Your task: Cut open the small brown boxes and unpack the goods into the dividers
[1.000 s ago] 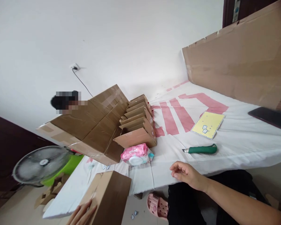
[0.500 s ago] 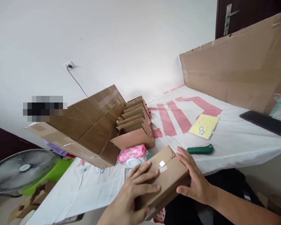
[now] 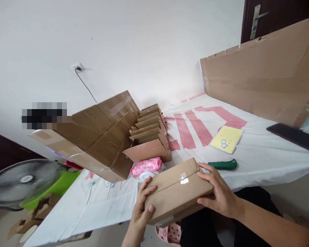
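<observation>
A closed brown cardboard box with a bit of clear tape on its top seam sits at the near edge of the white table. My left hand grips its left end, thumb on top and fingers curled round the side. My right hand clasps its right end, fingers spread along the top edge. Just behind the box lie a pink wet-wipe pack and a green-handled utility knife.
A large taped carton and a row of folded small boxes stand at the back left. A yellow card, a dark phone and a big cardboard sheet lie right. A fan stands left; another person is behind the carton.
My left hand brought the box up from below the table's edge onto it. My right hand came over and took its right end; my left shifted from the top to the left end.
</observation>
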